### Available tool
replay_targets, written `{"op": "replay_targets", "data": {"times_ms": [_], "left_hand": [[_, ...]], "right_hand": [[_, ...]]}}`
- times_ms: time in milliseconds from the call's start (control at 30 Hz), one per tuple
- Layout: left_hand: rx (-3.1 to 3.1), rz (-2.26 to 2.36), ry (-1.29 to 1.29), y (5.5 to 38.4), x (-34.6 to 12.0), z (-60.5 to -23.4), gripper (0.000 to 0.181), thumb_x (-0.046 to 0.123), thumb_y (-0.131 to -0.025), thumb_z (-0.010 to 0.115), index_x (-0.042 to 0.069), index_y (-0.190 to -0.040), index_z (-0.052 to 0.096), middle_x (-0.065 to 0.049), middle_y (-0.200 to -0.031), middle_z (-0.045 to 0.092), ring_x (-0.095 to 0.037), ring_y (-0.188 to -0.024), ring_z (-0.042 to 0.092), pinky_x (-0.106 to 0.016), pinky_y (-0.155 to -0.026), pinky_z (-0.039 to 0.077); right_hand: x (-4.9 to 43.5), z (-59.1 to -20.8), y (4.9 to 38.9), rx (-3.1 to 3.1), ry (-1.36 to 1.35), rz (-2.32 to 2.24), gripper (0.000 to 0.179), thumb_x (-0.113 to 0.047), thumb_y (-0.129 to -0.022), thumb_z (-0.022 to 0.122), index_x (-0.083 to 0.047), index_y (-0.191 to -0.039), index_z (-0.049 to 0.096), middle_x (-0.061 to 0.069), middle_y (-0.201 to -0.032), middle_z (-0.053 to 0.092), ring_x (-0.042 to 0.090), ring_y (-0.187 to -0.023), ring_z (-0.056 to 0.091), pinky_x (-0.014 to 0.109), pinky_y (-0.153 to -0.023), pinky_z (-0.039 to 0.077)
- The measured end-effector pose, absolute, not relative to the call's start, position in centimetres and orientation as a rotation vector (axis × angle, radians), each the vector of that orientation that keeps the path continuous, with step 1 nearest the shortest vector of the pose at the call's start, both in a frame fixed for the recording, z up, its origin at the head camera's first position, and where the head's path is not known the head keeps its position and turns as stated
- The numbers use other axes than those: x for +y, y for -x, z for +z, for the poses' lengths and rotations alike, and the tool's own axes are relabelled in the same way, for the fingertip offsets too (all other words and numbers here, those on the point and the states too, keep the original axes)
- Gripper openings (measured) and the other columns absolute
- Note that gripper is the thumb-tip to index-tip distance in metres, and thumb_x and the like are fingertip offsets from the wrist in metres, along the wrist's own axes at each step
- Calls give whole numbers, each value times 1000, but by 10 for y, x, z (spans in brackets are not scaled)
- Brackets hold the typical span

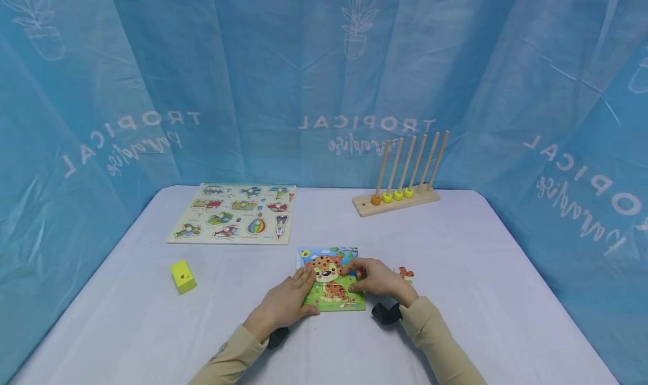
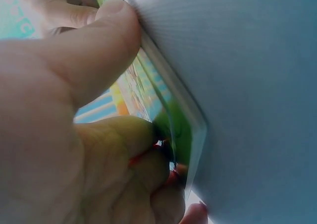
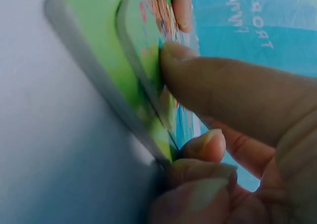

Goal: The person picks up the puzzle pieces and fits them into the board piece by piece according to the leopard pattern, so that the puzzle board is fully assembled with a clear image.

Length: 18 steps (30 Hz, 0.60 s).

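Note:
A leopard jigsaw puzzle in a shallow board lies flat on the table between both hands. My left hand rests on its left side, fingers laid over the picture and thumb along the front edge. In the left wrist view that thumb touches the board's rim. From the right, my right hand holds the puzzle with bent fingers at its side edge. In the right wrist view its thumb presses on the picture. Leopard-patterned loose pieces show just beyond the right hand, partly hidden by it.
A peg puzzle board with vehicle pictures lies back left. Nearer, a yellow block stands on the white table. At the back right is a wooden peg rack with upright rods and several beads. A blue curtain surrounds the table.

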<state>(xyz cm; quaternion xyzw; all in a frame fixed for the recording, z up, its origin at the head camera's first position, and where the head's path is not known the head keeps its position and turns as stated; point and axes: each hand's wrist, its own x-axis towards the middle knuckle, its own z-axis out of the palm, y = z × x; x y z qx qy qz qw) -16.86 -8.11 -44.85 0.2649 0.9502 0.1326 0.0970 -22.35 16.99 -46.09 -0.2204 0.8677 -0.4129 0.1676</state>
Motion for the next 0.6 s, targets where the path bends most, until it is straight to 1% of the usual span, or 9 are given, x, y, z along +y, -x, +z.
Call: {"op": "replay_targets", "data": {"times_ms": [200, 400, 533, 600], "left_hand": [[2804, 382, -788, 168, -83, -449, 79, 43, -90, 63, -4, -147, 35, -19, -157, 29, -35, -147, 26, -50, -117, 33], [2811, 377, -785, 171, -84, -447, 79, 42, -91, 63, -4, -148, 34, -19, -157, 29, -35, -147, 26, -50, -117, 32], [2802, 380, -777, 171, -81, -444, 79, 43, -91, 62, -3, -148, 33, -19, -158, 29, -35, -147, 25, -50, -118, 31], [2795, 379, -768, 170, -80, -444, 80, 43, -91, 62, -3, -148, 33, -19, -158, 29, -35, -147, 25, -50, -118, 31]], "right_hand": [[164, -460, 221, 2493, 551, -1168, 35, -8, -82, 76, -8, -115, 62, 1, -76, 45, 14, -66, 40, 21, -57, 34], [162, -456, 222, 2531, 555, -1127, 43, -10, -82, 77, -10, -121, 60, 1, -76, 47, 13, -66, 41, 22, -58, 35], [180, -454, 227, 2522, 589, -1137, 41, -14, -86, 74, -10, -124, 59, 1, -81, 53, 13, -68, 45, 23, -59, 39], [197, -451, 230, 2530, 570, -1170, 42, -14, -86, 73, -8, -126, 59, 3, -86, 57, 15, -73, 50, 25, -62, 43]]}}
